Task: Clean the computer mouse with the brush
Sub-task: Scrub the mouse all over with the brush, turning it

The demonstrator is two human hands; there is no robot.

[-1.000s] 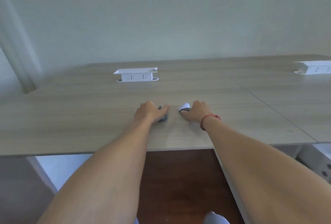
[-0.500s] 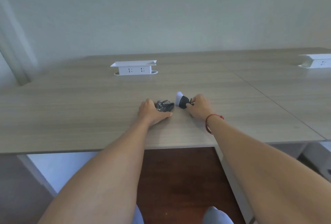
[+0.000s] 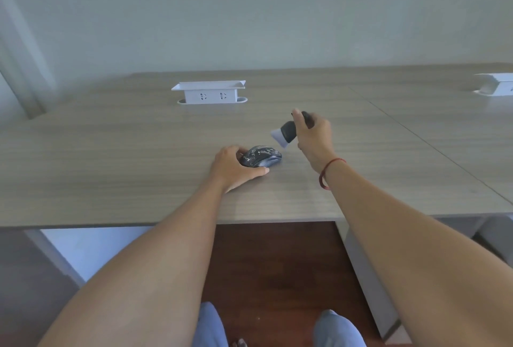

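Knees (image 3: 337,328): lowest in view, in pale blue cloth, over dark red-brown floor (image 3: 272,263).
Desk (image 3: 111,169): wood-grain top, near edge running across above the knees; seam to a second panel at right.
Left hand (image 3: 231,170): rested on the desk, grip closed around the near-left end of the computer mouse, thumb laid along its near side.
Computer mouse (image 3: 261,156): black with pale markings, flat on the desk, mid-desk, just right of the left hand.
Right hand (image 3: 313,138): raised clear of the desk, right of and beyond the mouse; red cord at the wrist; grip closed on the brush.
Brush (image 3: 286,132): dark body, white bristle end tilted down-left toward the mouse, apart from it.
Socket box (image 3: 209,92): white, upright, farther back on the desk.
Second socket box (image 3: 497,87): white, far right edge, partly cut off.
Wall (image 3: 249,13): plain, pale, behind the desk.
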